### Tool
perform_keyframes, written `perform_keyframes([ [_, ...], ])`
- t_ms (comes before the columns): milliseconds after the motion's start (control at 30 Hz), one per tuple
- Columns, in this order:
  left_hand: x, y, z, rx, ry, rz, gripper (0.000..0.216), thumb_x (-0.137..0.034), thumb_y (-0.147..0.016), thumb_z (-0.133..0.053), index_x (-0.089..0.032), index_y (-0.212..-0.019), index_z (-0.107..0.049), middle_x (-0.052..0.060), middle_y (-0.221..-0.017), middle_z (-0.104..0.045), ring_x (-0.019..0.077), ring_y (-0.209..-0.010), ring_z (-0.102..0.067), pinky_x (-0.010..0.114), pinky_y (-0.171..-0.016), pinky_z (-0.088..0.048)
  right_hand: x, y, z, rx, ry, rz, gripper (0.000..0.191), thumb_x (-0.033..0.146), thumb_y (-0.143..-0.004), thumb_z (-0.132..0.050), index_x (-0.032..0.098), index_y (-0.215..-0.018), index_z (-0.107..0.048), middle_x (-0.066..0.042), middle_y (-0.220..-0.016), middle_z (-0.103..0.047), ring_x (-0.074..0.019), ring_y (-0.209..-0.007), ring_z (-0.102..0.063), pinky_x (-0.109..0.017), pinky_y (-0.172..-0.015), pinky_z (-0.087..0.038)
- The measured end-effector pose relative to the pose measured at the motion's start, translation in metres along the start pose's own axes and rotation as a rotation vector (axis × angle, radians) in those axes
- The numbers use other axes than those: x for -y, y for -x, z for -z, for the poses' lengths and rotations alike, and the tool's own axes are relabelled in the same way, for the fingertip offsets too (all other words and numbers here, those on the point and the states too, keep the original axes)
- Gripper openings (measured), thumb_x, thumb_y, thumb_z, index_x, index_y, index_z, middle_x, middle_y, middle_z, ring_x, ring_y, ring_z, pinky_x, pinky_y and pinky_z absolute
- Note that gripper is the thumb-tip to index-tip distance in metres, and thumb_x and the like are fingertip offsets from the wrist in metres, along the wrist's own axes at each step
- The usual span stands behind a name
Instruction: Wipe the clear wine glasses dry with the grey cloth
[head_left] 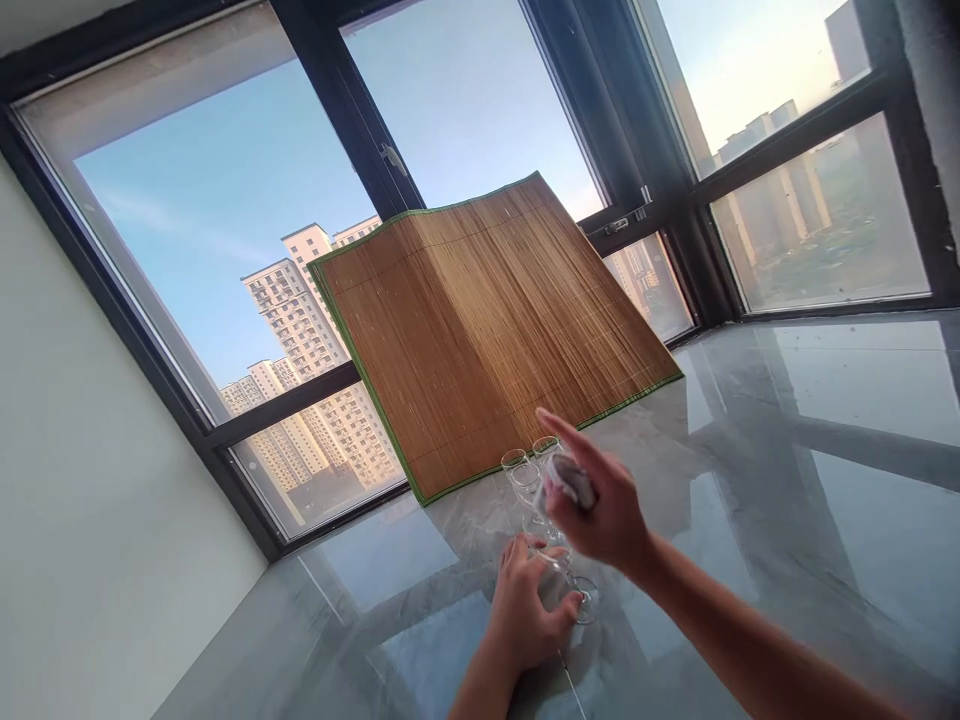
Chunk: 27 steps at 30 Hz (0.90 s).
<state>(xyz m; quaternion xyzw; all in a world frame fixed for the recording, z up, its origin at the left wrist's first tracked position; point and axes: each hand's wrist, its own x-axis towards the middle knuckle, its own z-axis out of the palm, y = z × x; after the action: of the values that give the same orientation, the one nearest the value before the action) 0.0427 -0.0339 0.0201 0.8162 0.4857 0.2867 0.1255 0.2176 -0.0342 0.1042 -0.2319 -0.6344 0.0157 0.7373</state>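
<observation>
Several small clear drinking glasses stand close together on the glossy grey floor, among them a rear glass (516, 465). My left hand (529, 610) curls around a nearer glass (555, 562), its thumb by the round rim or base of another clear glass (587, 603). The clear outlines overlap there, and the fingers cover part of them. Just above and to the right, my right hand (611, 510) grips a small grey-white object (571, 482), with the index finger stretched out. Its kind cannot be made out.
A brown bamboo mat (495, 320) with green edging stands upright, bent, behind the glasses. Dark-framed windows (311, 65) rise behind it, with tall buildings outside. A white wall (82, 450) borders the left. Window light reflects off the floor (750, 620).
</observation>
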Motion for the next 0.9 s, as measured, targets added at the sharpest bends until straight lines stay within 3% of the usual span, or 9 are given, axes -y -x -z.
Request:
perform_keyframes([
  [133,0.009,0.001,-0.002,0.027,-0.062,-0.064,0.047,-0.045,-0.077,-0.063,-0.026,-0.119,-0.065,0.009,-0.122,-0.056,0.0291,-0.117,-0.048,0.045,-0.106,-0.034,-0.085,-0.005,0.019,-0.323,0.350,-0.451,0.061,0.023,-0.073,-0.048,0.011,-0.133,-0.054,-0.007,-0.091,-0.066,-0.0146,-0.068,-0.056,-0.026,-0.067,-0.047],
  [200,0.014,0.002,-0.001,-0.011,-0.030,-0.076,0.040,-0.044,-0.082,-0.056,-0.024,-0.115,-0.066,0.009,-0.118,-0.057,0.0273,-0.115,-0.049,0.042,-0.104,-0.036,-0.121,0.007,0.024,-0.277,0.470,-0.605,0.060,0.024,-0.074,-0.048,0.011,-0.131,-0.055,-0.010,-0.095,-0.068,-0.0186,-0.077,-0.060,-0.029,-0.075,-0.047],
  [300,0.020,0.003,0.001,-0.072,0.045,-0.085,0.031,-0.040,-0.085,-0.049,-0.020,-0.100,-0.067,0.008,-0.111,-0.059,0.0250,-0.107,-0.052,0.038,-0.097,-0.041,-0.154,0.030,0.023,-0.109,0.545,-0.731,0.059,0.027,-0.074,-0.050,0.015,-0.131,-0.056,-0.010,-0.099,-0.070,-0.0220,-0.083,-0.062,-0.031,-0.079,-0.046],
  [500,0.017,0.004,0.002,-0.049,-0.003,-0.062,0.023,-0.034,-0.083,-0.051,-0.020,-0.094,-0.065,0.007,-0.108,-0.058,0.0232,-0.103,-0.053,0.036,-0.094,-0.041,-0.171,0.047,0.013,0.067,0.630,-0.765,0.054,0.030,-0.076,-0.050,0.017,-0.127,-0.059,-0.011,-0.091,-0.071,-0.0250,-0.082,-0.063,-0.031,-0.074,-0.043],
  [700,0.010,0.004,0.001,0.040,-0.094,-0.056,0.033,-0.037,-0.079,-0.061,-0.024,-0.109,-0.067,0.007,-0.118,-0.057,0.0258,-0.112,-0.050,0.039,-0.102,-0.037,-0.178,0.049,0.014,0.060,0.634,-0.803,0.046,0.031,-0.076,-0.050,0.017,-0.117,-0.064,-0.010,-0.086,-0.070,-0.0239,-0.079,-0.062,-0.030,-0.072,-0.041],
  [900,0.007,0.001,-0.002,0.089,-0.158,-0.050,0.051,-0.042,-0.079,-0.062,-0.028,-0.128,-0.058,0.008,-0.131,-0.053,0.0285,-0.124,-0.046,0.045,-0.110,-0.030,-0.180,0.049,0.013,0.070,0.636,-0.823,0.042,0.030,-0.076,-0.051,0.019,-0.113,-0.066,-0.010,-0.089,-0.071,-0.0233,-0.081,-0.063,-0.029,-0.071,-0.041],
])
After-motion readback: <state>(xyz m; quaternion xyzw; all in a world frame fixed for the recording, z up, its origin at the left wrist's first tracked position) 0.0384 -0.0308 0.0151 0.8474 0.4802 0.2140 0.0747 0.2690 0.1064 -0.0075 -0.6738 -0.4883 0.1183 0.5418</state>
